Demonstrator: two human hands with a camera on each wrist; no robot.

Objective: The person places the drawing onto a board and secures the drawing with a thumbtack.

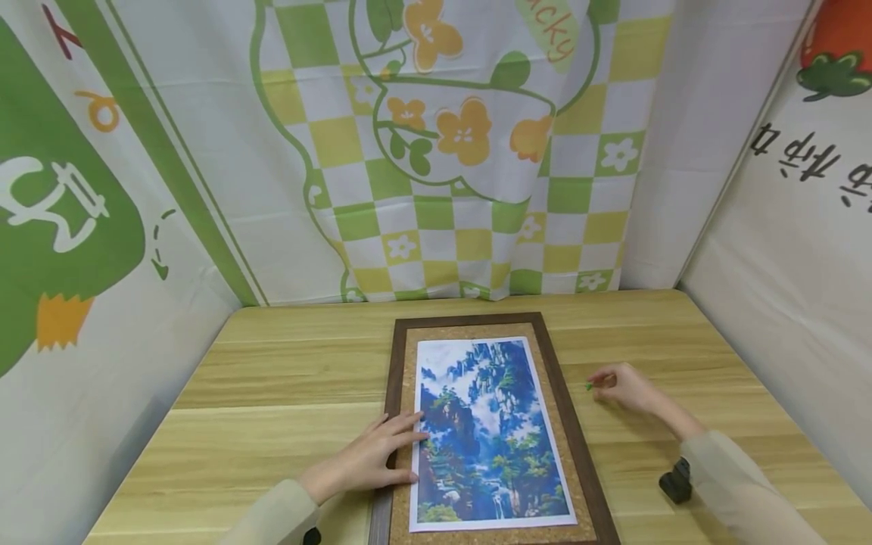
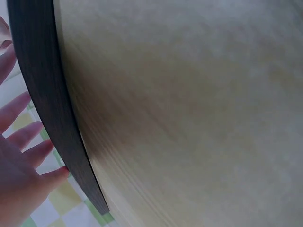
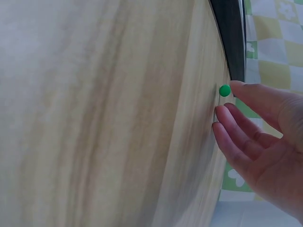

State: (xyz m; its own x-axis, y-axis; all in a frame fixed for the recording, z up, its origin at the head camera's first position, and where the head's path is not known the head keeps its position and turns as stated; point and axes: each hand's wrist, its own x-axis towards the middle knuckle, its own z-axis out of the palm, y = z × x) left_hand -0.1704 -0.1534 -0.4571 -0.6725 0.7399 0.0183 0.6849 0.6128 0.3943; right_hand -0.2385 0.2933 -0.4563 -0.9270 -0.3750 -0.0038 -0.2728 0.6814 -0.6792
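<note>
A dark-framed cork board [image 1: 575, 469] lies on the table, and a printed landscape picture [image 1: 487, 439] of blue mountains and green trees lies over its cork. My left hand [image 1: 378, 454] rests across the board's left side, fingers spread, with its fingertips on the picture's left edge. In the left wrist view the spread fingers [image 2: 40, 153] show beside the dark frame [image 2: 47, 80]. To the right of the board, my right hand [image 1: 627, 387] pinches a small green push pin [image 3: 225, 91] between thumb and fingertips, low over the table. The pin's point is hidden.
The wood-grain table [image 1: 272, 378] extends on both sides of the board. Behind it hangs a green and yellow checked curtain [image 1: 436, 227]. White printed cloths [image 1: 783, 250] close off the left and right sides. A black wrist camera [image 1: 676, 482] sits at the right sleeve.
</note>
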